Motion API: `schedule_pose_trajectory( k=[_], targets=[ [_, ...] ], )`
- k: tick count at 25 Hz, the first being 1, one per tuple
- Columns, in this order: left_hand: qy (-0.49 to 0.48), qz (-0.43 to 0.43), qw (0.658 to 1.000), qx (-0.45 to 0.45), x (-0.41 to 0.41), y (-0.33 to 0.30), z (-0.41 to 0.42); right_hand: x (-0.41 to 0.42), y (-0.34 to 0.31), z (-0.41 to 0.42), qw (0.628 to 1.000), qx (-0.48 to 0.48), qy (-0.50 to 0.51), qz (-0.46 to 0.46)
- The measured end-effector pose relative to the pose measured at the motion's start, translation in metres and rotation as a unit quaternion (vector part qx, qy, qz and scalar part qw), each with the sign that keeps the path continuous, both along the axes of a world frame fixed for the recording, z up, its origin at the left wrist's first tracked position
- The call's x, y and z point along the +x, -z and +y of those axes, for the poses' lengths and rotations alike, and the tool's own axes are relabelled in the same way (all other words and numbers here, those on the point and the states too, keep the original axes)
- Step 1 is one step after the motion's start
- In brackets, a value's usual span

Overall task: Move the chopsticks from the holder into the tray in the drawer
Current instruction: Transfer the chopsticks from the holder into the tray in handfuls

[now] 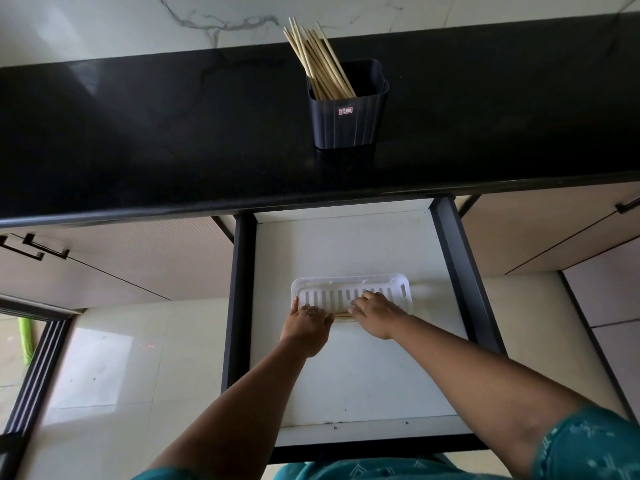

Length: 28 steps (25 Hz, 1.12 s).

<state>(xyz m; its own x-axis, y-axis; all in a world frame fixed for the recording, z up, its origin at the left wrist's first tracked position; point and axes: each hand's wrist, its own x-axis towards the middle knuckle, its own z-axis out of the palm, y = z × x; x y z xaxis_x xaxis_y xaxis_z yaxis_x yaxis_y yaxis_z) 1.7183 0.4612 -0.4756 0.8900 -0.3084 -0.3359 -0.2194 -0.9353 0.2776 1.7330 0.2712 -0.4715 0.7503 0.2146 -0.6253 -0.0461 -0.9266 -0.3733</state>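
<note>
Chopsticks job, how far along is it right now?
Early. The drawer is open, with the white tray inside. Both hands, left and right, rest at its near edge, apparently settling a few sticks there. Most chopsticks still stand in the holder on the counter.

Pale wooden chopsticks point(317, 60) bunched leaning left in dark holder point(348, 109) at upper centre; white slotted tray point(346, 289) flat in open drawer point(346, 368), lower centre.
</note>
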Motion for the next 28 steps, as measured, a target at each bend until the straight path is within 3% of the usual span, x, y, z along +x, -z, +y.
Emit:
schedule_pose_trajectory(
  k=[4, 8, 13, 17, 24, 28],
  targets=[
    [-0.041, -0.031, 0.994, -0.092, 0.006, -0.015, -0.001, 0.006, -0.017, 0.005, 0.996, 0.001, 0.018, -0.093],
    [-0.035, -0.110, 0.986, -0.124, 0.034, -0.055, -0.017, 0.028, -0.062, 0.021, 0.983, 0.013, 0.018, -0.184],
    [-0.119, -0.151, 0.963, -0.189, 0.103, -0.143, -0.041, 0.092, -0.157, 0.032, 0.948, 0.054, 0.133, -0.284],
    [-0.155, -0.191, 0.930, -0.273, 0.167, -0.222, -0.046, 0.153, -0.234, 0.028, 0.913, 0.105, 0.167, -0.358],
    [-0.208, -0.160, 0.907, -0.329, 0.257, -0.279, -0.056, 0.250, -0.282, 0.028, 0.901, 0.157, 0.209, -0.347],
    [-0.236, -0.153, 0.899, -0.335, 0.296, -0.267, -0.053, 0.302, -0.273, 0.024, 0.925, 0.074, 0.193, -0.320]
  ],
)
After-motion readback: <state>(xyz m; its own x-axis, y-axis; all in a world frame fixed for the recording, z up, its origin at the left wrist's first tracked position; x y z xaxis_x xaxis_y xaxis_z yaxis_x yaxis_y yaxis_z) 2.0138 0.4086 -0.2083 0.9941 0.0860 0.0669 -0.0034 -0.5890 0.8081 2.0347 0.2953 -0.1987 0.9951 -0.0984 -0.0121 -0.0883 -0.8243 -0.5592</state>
